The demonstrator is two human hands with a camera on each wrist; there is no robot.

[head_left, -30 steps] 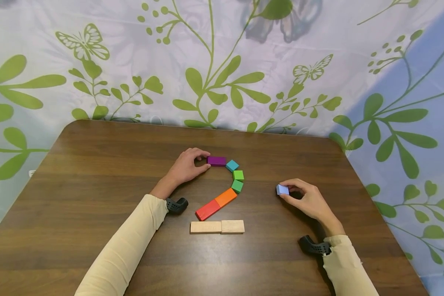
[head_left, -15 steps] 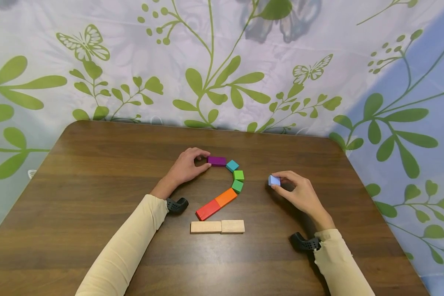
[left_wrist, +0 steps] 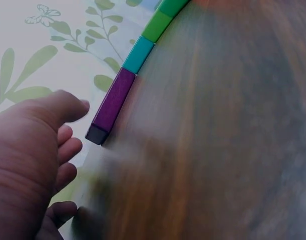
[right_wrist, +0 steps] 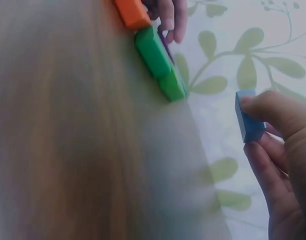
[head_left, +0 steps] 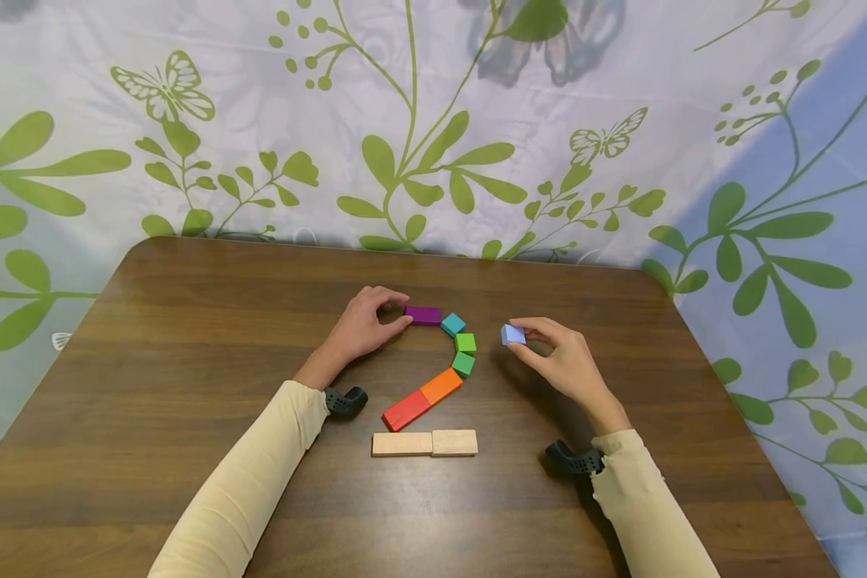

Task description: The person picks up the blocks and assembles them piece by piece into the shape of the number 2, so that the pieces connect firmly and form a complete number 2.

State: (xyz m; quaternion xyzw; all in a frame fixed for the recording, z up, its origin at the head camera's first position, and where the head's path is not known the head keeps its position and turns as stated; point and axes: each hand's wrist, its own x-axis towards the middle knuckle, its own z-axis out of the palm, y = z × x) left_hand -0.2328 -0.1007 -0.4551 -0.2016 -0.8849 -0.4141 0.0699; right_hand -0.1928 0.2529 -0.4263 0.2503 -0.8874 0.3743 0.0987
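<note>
In the head view my right hand [head_left: 567, 363] pinches a light blue block [head_left: 513, 335] between thumb and fingers, right of the curved row. The right wrist view shows this block [right_wrist: 249, 119] held off the table. My left hand [head_left: 359, 323] lies beside the left end of a purple block [head_left: 423, 315]; in the left wrist view a small gap shows between thumb and purple block [left_wrist: 112, 102]. From purple, the row runs through teal [head_left: 453, 324], light green [head_left: 466, 343] and darker green [head_left: 463, 364] blocks to orange [head_left: 441, 385] and red [head_left: 405, 410] ones.
Two plain wooden blocks [head_left: 425, 443] lie end to end in front of the red block. The brown table [head_left: 209, 321] has rounded far corners and meets a leaf-patterned cloth [head_left: 260, 96] behind. Each wrist wears a black camera mount [head_left: 574, 459].
My right hand has carried the light blue block left and away from me, closer to the curved row. My left hand has stayed almost still by the purple block.
</note>
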